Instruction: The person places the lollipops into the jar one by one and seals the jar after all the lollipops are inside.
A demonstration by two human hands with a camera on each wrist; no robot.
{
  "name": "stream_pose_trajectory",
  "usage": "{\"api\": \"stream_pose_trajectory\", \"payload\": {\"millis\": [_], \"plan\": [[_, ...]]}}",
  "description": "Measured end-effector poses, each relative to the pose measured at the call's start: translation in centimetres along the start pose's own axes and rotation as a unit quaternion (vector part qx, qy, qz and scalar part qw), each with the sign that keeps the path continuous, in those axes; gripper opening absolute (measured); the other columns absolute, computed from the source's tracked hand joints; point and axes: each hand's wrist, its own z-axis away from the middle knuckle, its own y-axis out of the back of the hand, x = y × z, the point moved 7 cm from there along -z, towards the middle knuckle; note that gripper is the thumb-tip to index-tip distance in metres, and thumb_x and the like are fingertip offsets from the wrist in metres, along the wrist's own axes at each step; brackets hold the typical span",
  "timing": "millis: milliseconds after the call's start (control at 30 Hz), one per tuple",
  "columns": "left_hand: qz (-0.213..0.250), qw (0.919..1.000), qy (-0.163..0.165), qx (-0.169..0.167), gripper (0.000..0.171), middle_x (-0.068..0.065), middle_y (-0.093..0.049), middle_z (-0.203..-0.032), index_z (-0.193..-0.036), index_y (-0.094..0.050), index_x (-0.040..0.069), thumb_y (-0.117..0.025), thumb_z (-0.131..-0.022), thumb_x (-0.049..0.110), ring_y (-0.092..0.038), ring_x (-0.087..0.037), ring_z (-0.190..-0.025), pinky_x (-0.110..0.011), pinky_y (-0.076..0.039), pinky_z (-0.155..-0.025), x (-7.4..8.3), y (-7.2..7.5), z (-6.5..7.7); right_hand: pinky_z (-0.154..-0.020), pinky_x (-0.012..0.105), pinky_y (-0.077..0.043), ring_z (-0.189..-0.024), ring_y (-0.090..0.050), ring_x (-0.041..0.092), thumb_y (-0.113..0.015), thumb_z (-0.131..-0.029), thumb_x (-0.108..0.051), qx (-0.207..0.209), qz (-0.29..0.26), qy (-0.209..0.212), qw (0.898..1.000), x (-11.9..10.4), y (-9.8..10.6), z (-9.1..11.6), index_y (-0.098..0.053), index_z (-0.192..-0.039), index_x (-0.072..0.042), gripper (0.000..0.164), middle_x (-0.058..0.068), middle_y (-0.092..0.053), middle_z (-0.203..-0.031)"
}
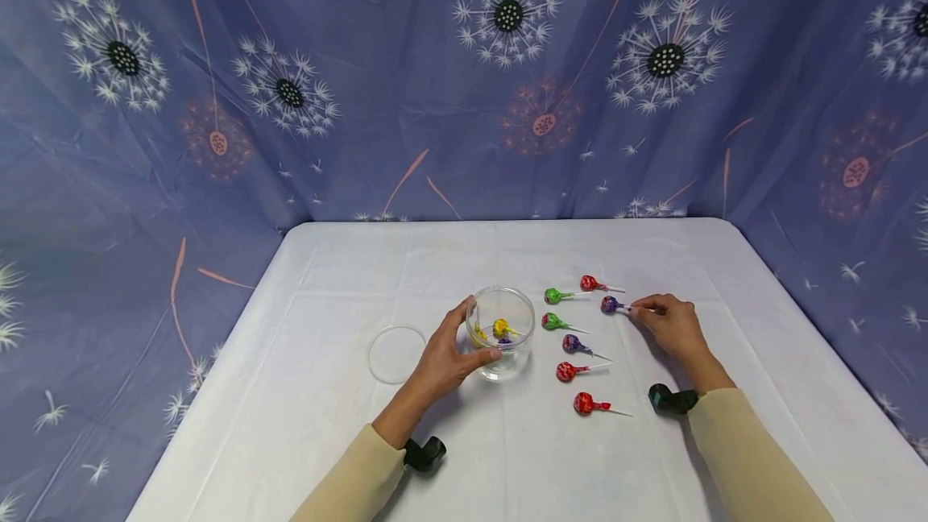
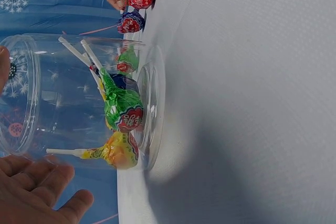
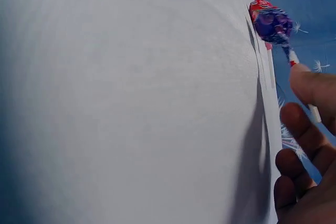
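Observation:
My left hand [image 1: 447, 354] grips a clear round jar [image 1: 500, 361] from its left side, thumb in front and fingers behind. Inside the jar, a yellow lollipop [image 2: 122, 151] and a green lollipop [image 2: 123, 106] stand with sticks upward, with a purple wrapper partly hidden behind. At the right, my right hand [image 1: 670, 327] pinches the stick of a purple lollipop [image 1: 611, 305] between thumb and fingers. In the right wrist view this purple lollipop [image 3: 274, 25] has its wrapped head pointing away from the hand. Whether it touches the table is unclear.
Between the hands lie several lollipops, among them a green one [image 1: 553, 321], a purple one [image 1: 575, 344] and a red one [image 1: 583, 403]. A clear round lid [image 1: 372, 354] lies left of the jar on the white-covered table [image 1: 326, 280]. A patterned curtain [image 1: 406, 103] hangs behind.

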Motion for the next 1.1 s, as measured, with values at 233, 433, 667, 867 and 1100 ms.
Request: {"api": "stream_pose_trajectory", "payload": {"millis": [233, 433, 667, 867, 1100], "plan": [[-0.003, 1.0000, 0.007, 0.002, 0.093, -0.005, -0.035, -0.151, -0.149, -0.026, 0.025, -0.076, -0.074, 0.048, -0.029, -0.026, -0.143, -0.053, -0.022, -0.116, -0.2, -0.1, -0.1, -0.072, 0.032, -0.035, -0.098, -0.047, 0.030, -0.055, -0.094, -0.038, -0.001, -0.023, 0.026, 0.999, -2.1, 0.8, 0.3, -0.067, -0.107, -0.004, 0.038, 0.020, -0.061, -0.111], [-0.004, 0.9999, 0.010, 0.005, 0.093, -0.004, -0.036, -0.151, -0.149, -0.027, 0.026, -0.076, -0.073, 0.049, -0.030, -0.026, -0.142, -0.054, -0.022, -0.116, -0.3, 0.0, 0.0, -0.071, 0.031, -0.032, -0.091, -0.040, 0.020, -0.060, -0.092, -0.037, 0.020, -0.062, 0.068, 0.996, -5.9, 1.3, 0.8, -0.069, -0.103, -0.005, 0.035, 0.011, -0.060, -0.098], [-0.003, 1.0000, 0.004, 0.003, 0.092, -0.006, -0.036, -0.151, -0.149, -0.026, 0.025, -0.076, -0.074, 0.048, -0.029, -0.028, -0.142, -0.055, -0.023, -0.115, -0.2, -0.1, 0.0, -0.073, 0.031, -0.031, -0.088, -0.039, 0.011, -0.062, -0.090, -0.040, 0.020, -0.111, 0.098, 0.989, -9.7, 1.3, 1.3, -0.071, -0.100, -0.010, 0.034, -0.010, -0.058, -0.089], [-0.001, 1.0000, 0.004, 0.003, 0.093, -0.005, -0.037, -0.151, -0.149, -0.026, 0.025, -0.076, -0.074, 0.048, -0.029, -0.027, -0.143, -0.054, -0.023, -0.115, -0.1, 0.0, 0.0, -0.078, 0.032, -0.033, -0.087, -0.041, 0.006, -0.065, -0.089, -0.034, 0.023, -0.149, 0.143, 0.978, -13.0, 1.4, 1.8, -0.072, -0.097, -0.010, 0.027, -0.018, -0.058, -0.082], [-0.004, 1.0000, 0.000, 0.005, 0.092, -0.006, -0.037, -0.150, -0.149, -0.027, 0.025, -0.076, -0.074, 0.048, -0.030, -0.028, -0.142, -0.055, -0.023, -0.115, -0.1, 0.0, 0.0, -0.079, 0.033, -0.033, -0.088, -0.041, 0.008, -0.066, -0.089, -0.032, 0.008, -0.172, 0.175, 0.969, -16.5, 0.8, 2.7, -0.073, -0.095, -0.013, 0.021, -0.017, -0.061, -0.085]]}}
